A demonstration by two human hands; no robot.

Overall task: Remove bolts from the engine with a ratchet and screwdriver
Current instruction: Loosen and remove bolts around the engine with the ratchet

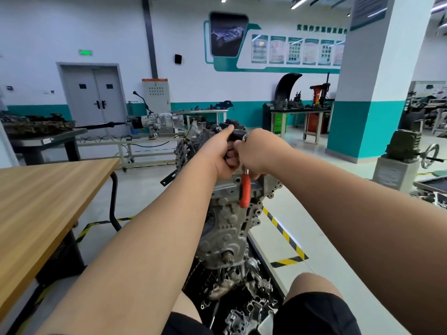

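A grey engine point(227, 228) stands upright in front of me, its top hidden behind my hands. My left hand point(223, 153) grips a black tool handle point(238, 136) above the engine's top, thumb stretched along it. My right hand point(257, 151) is curled round the upper end of a ratchet point(245, 189), whose red grip hangs down over the engine's face. The two hands touch each other. No bolt is visible under them. A metal tip shows by my left thumb.
A wooden table point(48, 201) stands at my left. Loose metal engine parts point(242, 298) lie on the floor tray between my knees. Yellow-black floor tape point(285, 235) runs at the right. A teal-and-white pillar point(377, 93) and workbenches stand farther back.
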